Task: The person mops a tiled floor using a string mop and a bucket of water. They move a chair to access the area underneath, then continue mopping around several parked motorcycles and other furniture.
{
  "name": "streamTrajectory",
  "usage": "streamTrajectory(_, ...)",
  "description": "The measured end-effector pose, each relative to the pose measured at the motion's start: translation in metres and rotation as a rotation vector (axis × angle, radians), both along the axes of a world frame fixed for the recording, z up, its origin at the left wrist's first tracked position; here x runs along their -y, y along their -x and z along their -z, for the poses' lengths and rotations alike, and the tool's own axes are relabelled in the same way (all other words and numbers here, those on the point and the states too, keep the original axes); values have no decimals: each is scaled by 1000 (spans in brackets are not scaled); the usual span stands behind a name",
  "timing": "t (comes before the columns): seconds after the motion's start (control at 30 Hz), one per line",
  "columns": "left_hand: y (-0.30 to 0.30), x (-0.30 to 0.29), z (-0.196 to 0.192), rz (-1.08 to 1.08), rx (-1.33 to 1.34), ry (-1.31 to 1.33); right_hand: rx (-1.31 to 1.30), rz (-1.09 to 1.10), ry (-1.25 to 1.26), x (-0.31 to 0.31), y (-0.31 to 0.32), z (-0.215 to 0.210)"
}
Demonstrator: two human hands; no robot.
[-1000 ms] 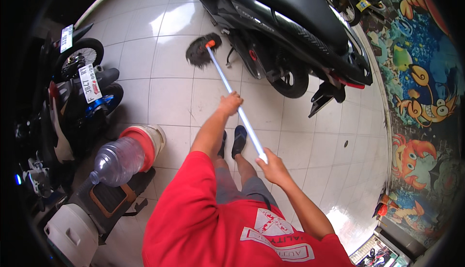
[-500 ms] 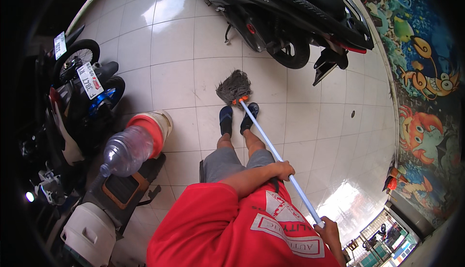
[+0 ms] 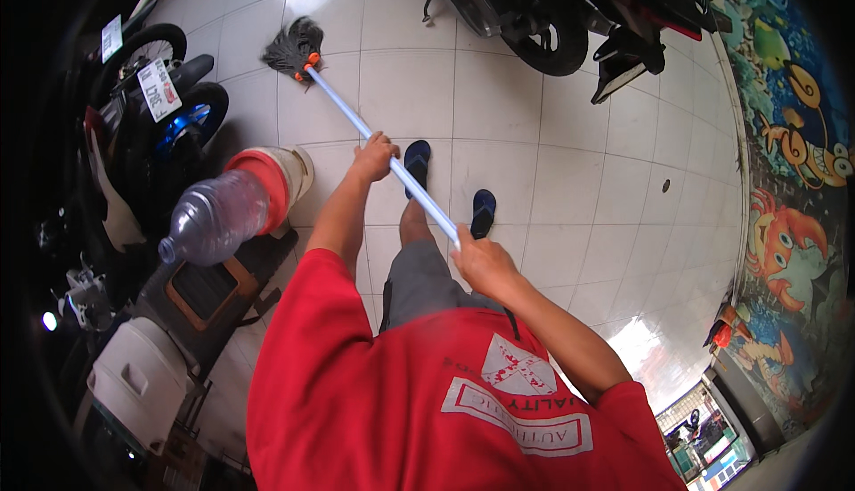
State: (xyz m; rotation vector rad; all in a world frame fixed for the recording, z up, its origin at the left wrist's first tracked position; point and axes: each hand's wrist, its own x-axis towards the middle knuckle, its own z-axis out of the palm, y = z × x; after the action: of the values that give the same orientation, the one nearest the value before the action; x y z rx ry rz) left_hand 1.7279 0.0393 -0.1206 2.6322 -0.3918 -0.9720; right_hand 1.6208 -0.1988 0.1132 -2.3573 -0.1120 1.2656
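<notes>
A string mop with a pale blue handle, an orange clamp and a grey stringy head slants across the view. Its head rests on the white tiled floor, ahead of my feet and to the left. My left hand is wrapped round the middle of the handle, arm stretched forward. Lower down, my right hand closes on the handle's near end. My feet in dark slippers stand apart below the handle, the left one a little farther forward.
At the left, a clear plastic water jug lies against a red and cream bucket. Motorcycles stand beyond them, and a black scooter at the top. A white cooler box sits lower left; a painted wall borders the right.
The mop head has swung forward and left, away from my feet. Both arms have reached forward with the handle, and my feet have moved farther apart.
</notes>
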Motion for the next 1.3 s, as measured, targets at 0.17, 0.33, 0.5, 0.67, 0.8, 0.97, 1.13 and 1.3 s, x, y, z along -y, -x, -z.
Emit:
streamTrajectory(0.17, 104, 188, 5, 13, 71, 284, 57, 58, 169, 173, 73, -72)
streamTrajectory(0.33, 218, 427, -102, 18, -222, 704, 50, 52, 678, 322, 154, -215)
streamTrajectory(0.5, 223, 498, -148, 320, -513, 640, 188, 55, 715, 359, 170, -264)
streamTrajectory(0.67, 226, 439, -119, 83, -229, 557, 244, -9, 527, 360, 150, -219)
streamTrajectory(0.8, 237, 316, -53, -320, -34, 430, 315, -219, 359, 282, 127, -150)
streamTrajectory(0.97, 290, 163, -39, -482, 99, 395, 378, -440, 113, 166, 127, -97)
streamTrajectory(1.13, 377, 94, -12, -675, 98, 236, 442, -456, 37, 107, 169, -43)
streamTrajectory(1.3, 353, 176, -15, -553, 265, 524, 267, -409, 288, 171, 181, -91)
